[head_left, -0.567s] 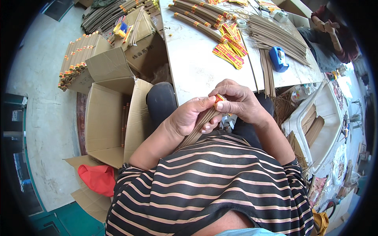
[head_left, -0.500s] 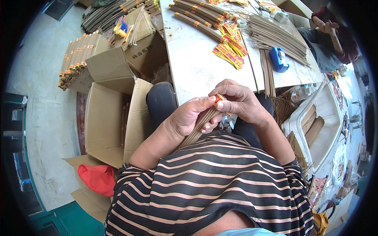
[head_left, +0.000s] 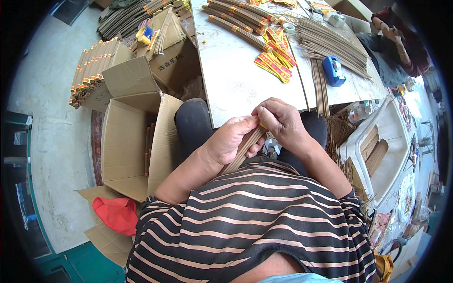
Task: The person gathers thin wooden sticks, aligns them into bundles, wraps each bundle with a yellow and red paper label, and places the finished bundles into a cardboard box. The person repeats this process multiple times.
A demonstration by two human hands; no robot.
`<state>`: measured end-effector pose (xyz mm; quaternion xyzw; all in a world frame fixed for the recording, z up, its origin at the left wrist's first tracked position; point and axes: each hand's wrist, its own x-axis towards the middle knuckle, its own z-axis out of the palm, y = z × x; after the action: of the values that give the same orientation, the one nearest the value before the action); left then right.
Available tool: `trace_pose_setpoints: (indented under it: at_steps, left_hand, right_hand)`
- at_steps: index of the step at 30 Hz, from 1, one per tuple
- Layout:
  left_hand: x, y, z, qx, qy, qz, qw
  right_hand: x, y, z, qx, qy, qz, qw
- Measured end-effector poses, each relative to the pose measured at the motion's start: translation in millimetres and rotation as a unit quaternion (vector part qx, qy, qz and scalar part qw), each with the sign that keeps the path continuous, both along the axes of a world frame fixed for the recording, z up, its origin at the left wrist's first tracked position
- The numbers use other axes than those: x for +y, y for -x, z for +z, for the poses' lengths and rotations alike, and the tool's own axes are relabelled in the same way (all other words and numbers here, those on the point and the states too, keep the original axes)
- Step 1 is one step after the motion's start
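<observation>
Bundle of brown sticks (head_left: 245, 148), dead centre of the frame, slanting down toward the striped shirt (head_left: 255, 203), and the left hand (head_left: 229, 140) has it snugly: fingers wrapped almost fully closed, thumb across the top, fingertips showing on the bundle's right side. Up at its top end, a sliver of yellow band (head_left: 262, 126), and over it the right hand (head_left: 284, 123), fingers curled in tight on that banded end, their inner tips hidden. Delicate business, this: I'd say the left grip wants to be firm but even, sticks kept parallel, while the right presses the band flat without snapping anything. Desk (head_left: 231, 89) just beyond, upper centre.
</observation>
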<state>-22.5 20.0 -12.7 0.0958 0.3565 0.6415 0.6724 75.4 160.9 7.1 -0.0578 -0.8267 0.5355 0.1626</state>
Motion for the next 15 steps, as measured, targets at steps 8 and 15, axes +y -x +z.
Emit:
trace_pose_setpoints:
  at_steps: [8, 15]
  left_hand:
    - [-2.0, 5.9, 1.6, -0.039, -0.040, -0.040, 0.998]
    - [-4.2, 6.3, 2.5, -0.108, -0.085, -0.087, 0.987]
  right_hand:
    - [6.4, -8.4, -14.9, 0.007, 0.309, 0.076, 0.948]
    - [18.0, -9.5, -26.9, 0.070, 0.263, 0.130, 0.953]
